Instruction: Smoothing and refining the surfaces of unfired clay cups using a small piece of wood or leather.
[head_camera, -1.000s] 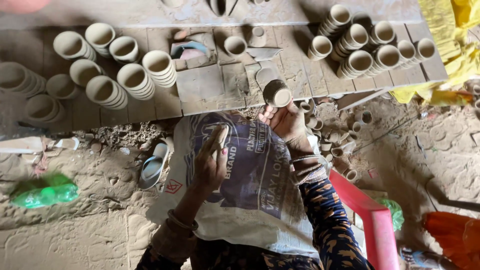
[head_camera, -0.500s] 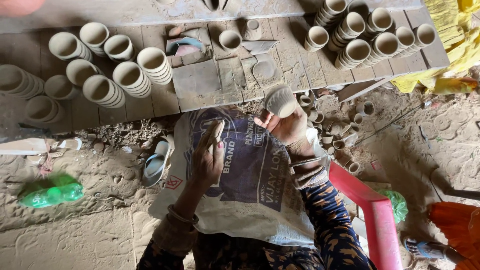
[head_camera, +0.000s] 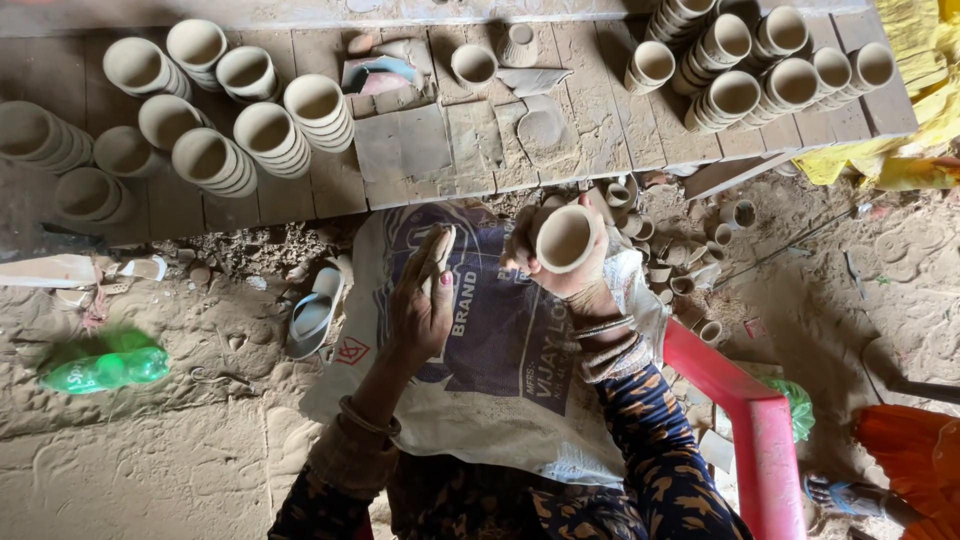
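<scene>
From the head view, my right hand (head_camera: 560, 262) is raised, wrist bent back, fingers wrapped around a clay cup (head_camera: 566, 238) with its mouth facing up at me. My left hand (head_camera: 424, 300) pinches a small clay-coloured tool (head_camera: 437, 262) above the printed sack (head_camera: 500, 350).

Matt raw clay cup (head_camera: 565, 238), rough wooden planks (head_camera: 420, 150), woven plastic sack (head_camera: 500, 340).

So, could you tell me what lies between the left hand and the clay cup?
In the head view, only the printed sack on the lap shows between the left hand and the clay cup in the right hand.
</scene>
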